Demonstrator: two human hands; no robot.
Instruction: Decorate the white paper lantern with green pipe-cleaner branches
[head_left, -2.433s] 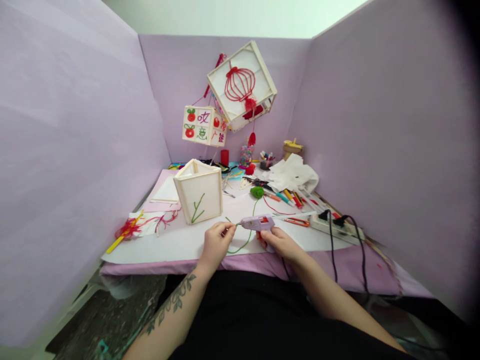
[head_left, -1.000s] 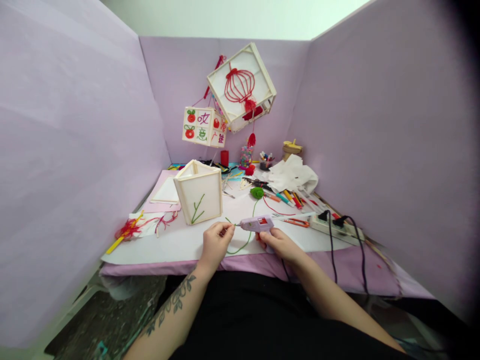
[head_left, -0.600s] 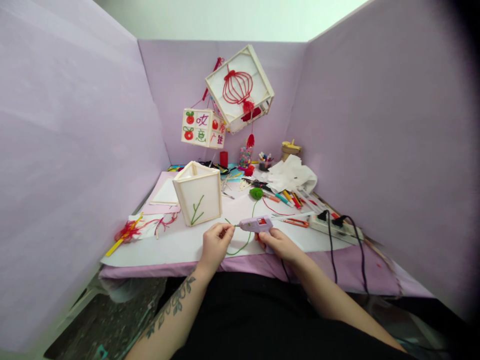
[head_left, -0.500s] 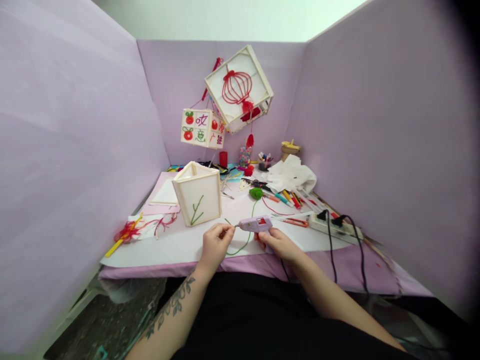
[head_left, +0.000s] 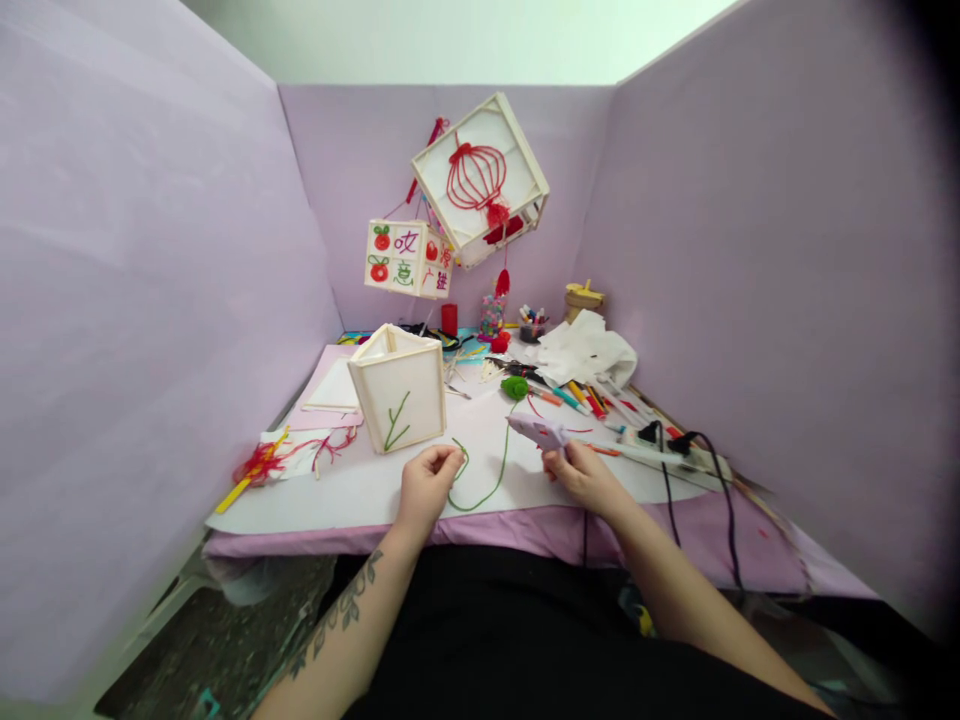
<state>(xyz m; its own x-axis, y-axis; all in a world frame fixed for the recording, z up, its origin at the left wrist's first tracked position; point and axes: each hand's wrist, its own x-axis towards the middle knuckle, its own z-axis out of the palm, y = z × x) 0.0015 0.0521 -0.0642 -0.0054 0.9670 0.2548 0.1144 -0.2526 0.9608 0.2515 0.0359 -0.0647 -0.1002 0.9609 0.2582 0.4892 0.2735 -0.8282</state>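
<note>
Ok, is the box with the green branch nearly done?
The white box stands assembled, with a green branch on it. The right hand holds the glue gun; the left hand is pinched, contents unclear. Much of the front is bare and green yarn lies loose, so more decorating may be left.

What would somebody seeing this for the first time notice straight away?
Probably the big tilted lantern frame with a red lantern design, hanging before the lilac back panel. Below and left of it stands a pale three-sided frame with a green twig shape on its front. Nearer, the right hand grips a lilac glue gun.
</note>
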